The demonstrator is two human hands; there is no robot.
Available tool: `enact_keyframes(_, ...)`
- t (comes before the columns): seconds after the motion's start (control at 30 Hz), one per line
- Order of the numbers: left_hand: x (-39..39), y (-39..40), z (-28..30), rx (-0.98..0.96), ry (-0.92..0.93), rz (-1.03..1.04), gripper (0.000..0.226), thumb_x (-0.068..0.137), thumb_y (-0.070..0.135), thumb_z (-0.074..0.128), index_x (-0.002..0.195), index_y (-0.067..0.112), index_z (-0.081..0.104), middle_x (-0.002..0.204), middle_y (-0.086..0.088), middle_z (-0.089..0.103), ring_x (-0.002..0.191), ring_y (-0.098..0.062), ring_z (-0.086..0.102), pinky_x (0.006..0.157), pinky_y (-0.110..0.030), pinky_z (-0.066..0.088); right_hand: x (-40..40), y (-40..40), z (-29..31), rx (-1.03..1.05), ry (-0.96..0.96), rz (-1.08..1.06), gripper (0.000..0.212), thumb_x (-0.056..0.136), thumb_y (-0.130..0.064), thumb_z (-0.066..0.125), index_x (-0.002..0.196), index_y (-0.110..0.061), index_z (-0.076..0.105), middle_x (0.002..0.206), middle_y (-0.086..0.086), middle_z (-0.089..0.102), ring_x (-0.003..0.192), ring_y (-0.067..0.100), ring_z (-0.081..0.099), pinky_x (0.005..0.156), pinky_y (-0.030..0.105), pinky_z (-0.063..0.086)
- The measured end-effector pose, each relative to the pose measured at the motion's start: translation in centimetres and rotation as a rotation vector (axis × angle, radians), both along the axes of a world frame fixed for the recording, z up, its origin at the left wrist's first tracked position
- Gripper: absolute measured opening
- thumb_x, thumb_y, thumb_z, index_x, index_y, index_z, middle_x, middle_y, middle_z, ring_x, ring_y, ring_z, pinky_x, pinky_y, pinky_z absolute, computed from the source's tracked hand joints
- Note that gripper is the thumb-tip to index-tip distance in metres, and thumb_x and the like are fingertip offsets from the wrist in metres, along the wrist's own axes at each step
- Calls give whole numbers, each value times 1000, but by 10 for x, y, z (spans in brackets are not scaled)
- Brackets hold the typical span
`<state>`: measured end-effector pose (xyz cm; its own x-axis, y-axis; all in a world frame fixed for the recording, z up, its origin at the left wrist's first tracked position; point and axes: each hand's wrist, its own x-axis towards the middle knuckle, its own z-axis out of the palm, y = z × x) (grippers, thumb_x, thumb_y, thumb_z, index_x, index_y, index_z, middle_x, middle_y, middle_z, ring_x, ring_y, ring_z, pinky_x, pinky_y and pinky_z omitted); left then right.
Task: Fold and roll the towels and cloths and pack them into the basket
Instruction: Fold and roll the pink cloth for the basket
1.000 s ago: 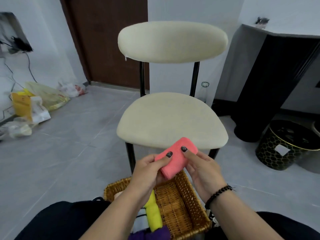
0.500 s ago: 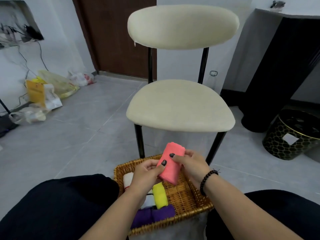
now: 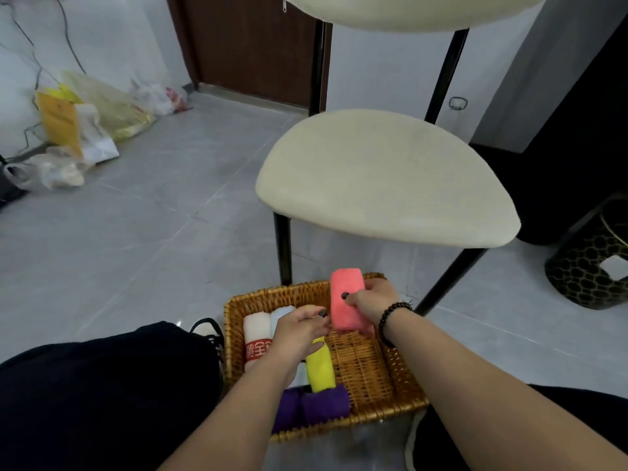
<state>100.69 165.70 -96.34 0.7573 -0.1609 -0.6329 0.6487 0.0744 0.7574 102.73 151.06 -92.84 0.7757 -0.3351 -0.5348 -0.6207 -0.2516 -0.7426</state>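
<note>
We hold the pink roll [image 3: 347, 300] over the basket [image 3: 360, 362], right hand [image 3: 373, 300] clamped round it, roll just left of the palm; left hand [image 3: 299, 329] relaxed beside it, fingertips near. Risk, we judge: loosening grip lets it unroll, or it drops w/ ends snagging the yellow roll [image 3: 319, 367].

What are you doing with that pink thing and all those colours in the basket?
A person is packing rolled towels into a wicker basket on the floor. The right hand holds a rolled pink towel over the basket's far end, and the left hand reaches toward it. Already inside lie a white towel, a yellow towel and purple towels. A cream chair stands just behind.
</note>
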Motion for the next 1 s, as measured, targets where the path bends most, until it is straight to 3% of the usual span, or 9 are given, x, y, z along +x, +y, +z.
enact_keyframes(0.13,16,7,-40,49,118,82,21,91,5,57,111,11,60,98,-10,67,90,-19,63,76,-30,49,14,-18,-39,-100,113,-8,46,83,-17,69,125,-5,53,107,10,59,96,26,57,77,29,45)
enact_keyframes(0.23,23,15,-72,84,224,124,25,91,0,54,114,7,57,88,-8,64,79,-16,59,67,-28,45,21,-26,-75,-128,167,36,46,83,-16,69,126,-6,55,101,7,58,88,22,54,72,28,48)
enact_keyframes(0.37,35,24,-115,107,312,214,26,93,0,49,117,4,57,88,-8,63,77,-14,58,67,-28,46,36,-28,-119,-102,172,99,53,82,-15,70,132,-8,51,120,10,60,96,22,56,77,29,46)
enact_keyframes(0.5,48,21,-150,232,270,262,27,90,-1,49,113,9,60,97,-6,64,83,-16,61,66,-25,51,54,-29,-157,-56,198,89,57,81,-13,71,134,-7,50,125,11,58,103,23,56,87,31,48)
enact_keyframes(0.57,53,16,-165,310,225,218,27,90,1,48,112,11,61,99,-5,65,82,-16,60,67,-26,50,61,-29,-174,-24,219,49,60,80,-12,72,135,-9,48,128,12,56,110,27,57,96,39,48)
enact_keyframes(0.63,56,12,-173,375,168,161,23,91,3,48,108,12,61,108,-6,64,92,-18,60,82,-32,52,67,-30,-191,-3,239,26,61,80,-10,72,135,-10,48,128,11,56,112,29,57,98,43,47)
enact_keyframes(0.7,58,8,-178,437,113,112,24,91,4,48,109,11,62,114,-7,63,103,-23,59,92,-34,50,71,-28,-206,11,254,39,59,78,-6,71,133,-12,51,125,12,59,109,28,58,97,42,48)
enact_keyframes(0.83,58,2,-184,507,87,64,27,90,4,48,111,10,63,109,-5,63,100,-26,61,82,-31,50,73,-16,-225,27,268,34,54,79,-1,67,130,-14,55,122,12,60,108,28,57,94,38,48)
enact_keyframes(1.0,63,2,-190,524,113,23,21,89,6,52,101,17,65,103,0,64,97,-23,61,87,-34,52,70,-6,-243,55,260,-44,44,84,0,61,127,-10,56,121,13,62,99,23,57,81,29,46)
